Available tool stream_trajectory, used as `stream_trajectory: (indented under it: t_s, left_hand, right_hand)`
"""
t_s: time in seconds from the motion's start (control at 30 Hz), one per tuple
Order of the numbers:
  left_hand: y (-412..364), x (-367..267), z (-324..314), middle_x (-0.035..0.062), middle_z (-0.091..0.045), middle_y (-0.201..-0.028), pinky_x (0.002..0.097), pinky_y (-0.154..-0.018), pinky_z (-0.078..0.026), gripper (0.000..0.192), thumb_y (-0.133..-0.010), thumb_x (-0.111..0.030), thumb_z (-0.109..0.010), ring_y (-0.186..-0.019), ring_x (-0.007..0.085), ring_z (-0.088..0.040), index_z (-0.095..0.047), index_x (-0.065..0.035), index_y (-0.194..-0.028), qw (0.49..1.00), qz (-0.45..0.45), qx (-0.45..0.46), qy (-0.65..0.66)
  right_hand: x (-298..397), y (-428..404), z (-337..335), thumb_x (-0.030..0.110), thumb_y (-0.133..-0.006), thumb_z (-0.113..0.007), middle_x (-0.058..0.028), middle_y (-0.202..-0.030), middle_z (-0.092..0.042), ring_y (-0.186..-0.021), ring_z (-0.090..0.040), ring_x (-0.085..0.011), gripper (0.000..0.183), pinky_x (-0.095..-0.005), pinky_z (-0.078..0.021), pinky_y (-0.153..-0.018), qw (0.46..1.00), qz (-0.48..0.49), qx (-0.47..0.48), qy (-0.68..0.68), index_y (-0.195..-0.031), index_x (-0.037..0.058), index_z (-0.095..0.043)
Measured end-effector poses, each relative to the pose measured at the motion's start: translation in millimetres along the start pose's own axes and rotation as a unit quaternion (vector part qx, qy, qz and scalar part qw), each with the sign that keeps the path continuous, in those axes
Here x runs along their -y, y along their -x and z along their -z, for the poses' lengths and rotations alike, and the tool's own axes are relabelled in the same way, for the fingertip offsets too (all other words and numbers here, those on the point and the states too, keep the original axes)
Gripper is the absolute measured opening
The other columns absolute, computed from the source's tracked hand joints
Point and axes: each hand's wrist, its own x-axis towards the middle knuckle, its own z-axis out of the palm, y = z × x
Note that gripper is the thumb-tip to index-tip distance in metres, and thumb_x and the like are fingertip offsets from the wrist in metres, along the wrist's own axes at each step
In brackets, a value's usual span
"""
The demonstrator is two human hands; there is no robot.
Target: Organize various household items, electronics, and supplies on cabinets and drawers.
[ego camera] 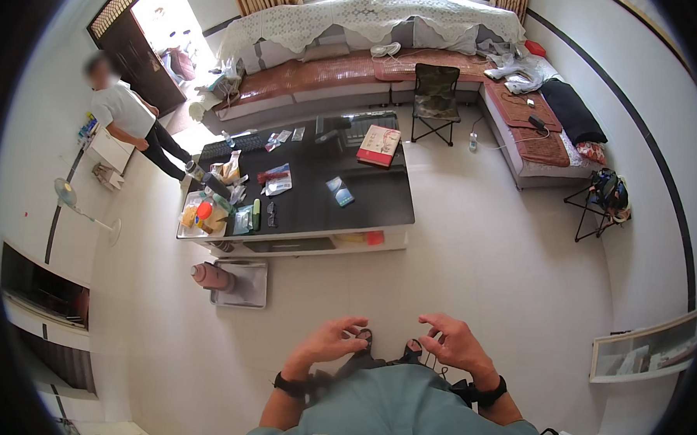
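My left hand (pixel 337 338) hovers in front of my body above the tiled floor, thumb and fingers apart, holding nothing. Level with it, my right hand (pixel 451 340) is also bare, its fingers spread and curled a little. Each wrist wears a black strap. Beyond both hands stands a black-topped coffee table (pixel 348 214). On it lie a smartphone (pixel 341 191), a red and cream book or box (pixel 379 145), a pair of glasses (pixel 272 215), a green marker-like object (pixel 256 214) and a keyboard (pixel 230 146).
A metal tray (pixel 252 283) with a pink vacuum flask (pixel 213 277) sits on the floor before the table. A camouflage folding chair (pixel 437 93) stands by the L-shaped sofa (pixel 313 79). One person (pixel 123 108) stands at the left near the open door (pixel 137 51). A fan (pixel 66 192) stands nearby.
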Motion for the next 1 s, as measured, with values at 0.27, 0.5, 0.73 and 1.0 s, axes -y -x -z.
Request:
stream_trajectory:
  t_s: [0.27, 0.5, 0.73, 1.0]
  left_hand:
    - [-21.2, -38.9, -22.6, 0.0077, -0.066, -0.125, 0.0353, -0.092, -0.055, 0.048, -0.09, -0.024, -0.073, -0.11, 0.0213, -0.065, -0.06, -0.007, -0.133, 0.997, -0.029, 0.004, -0.07]
    - [-29.0, -96.4, -36.1, 0.0192, -0.062, -0.13, 0.0438, -0.092, -0.056, 0.058, -0.09, -0.028, -0.074, -0.11, 0.033, -0.065, -0.055, -0.0049, -0.14, 0.967, -0.184, 0.111, 0.134]
    - [-20.3, -132.2, -20.0, 0.0414, -0.056, -0.124, 0.061, -0.079, -0.056, 0.072, -0.086, -0.038, -0.077, -0.104, 0.0542, -0.064, -0.052, 0.0026, -0.14, 0.752, -0.475, 0.246, 0.385]
    - [-152.5, -83.7, -29.6, 0.0199, -0.064, -0.124, 0.0441, -0.092, -0.052, 0.056, -0.087, -0.038, -0.069, -0.118, 0.0341, -0.06, -0.06, -0.0015, -0.128, 0.922, 0.042, -0.021, -0.383]
  right_hand:
    - [-19.6, 34.5, 61.2, 0.016, -0.086, -0.072, -0.0129, -0.108, -0.069, -0.077, -0.068, -0.0171, 0.042, -0.0284, -0.0558, -0.063, 0.998, -0.036, -0.034, -0.034, -0.123, -0.0012, -0.062]
    - [-27.5, 81.3, 135.7, 0.042, -0.089, -0.069, -0.0238, -0.108, -0.068, -0.082, -0.07, -0.0303, 0.058, -0.0392, -0.0581, -0.064, 0.917, 0.115, 0.024, -0.382, -0.127, -0.0007, -0.061]
    - [-36.2, 104.6, 215.1, 0.059, -0.092, -0.063, -0.0322, -0.092, -0.068, -0.069, -0.07, -0.0419, 0.072, -0.0495, -0.0601, -0.059, 0.766, 0.372, 0.074, -0.519, -0.127, -0.0042, -0.06]
    - [-71.4, -20.3, 191.5, 0.053, -0.083, -0.074, -0.0185, -0.109, -0.07, -0.096, -0.069, -0.0324, 0.068, -0.041, -0.0548, -0.079, 0.976, -0.038, 0.123, 0.177, -0.128, 0.0042, -0.06]
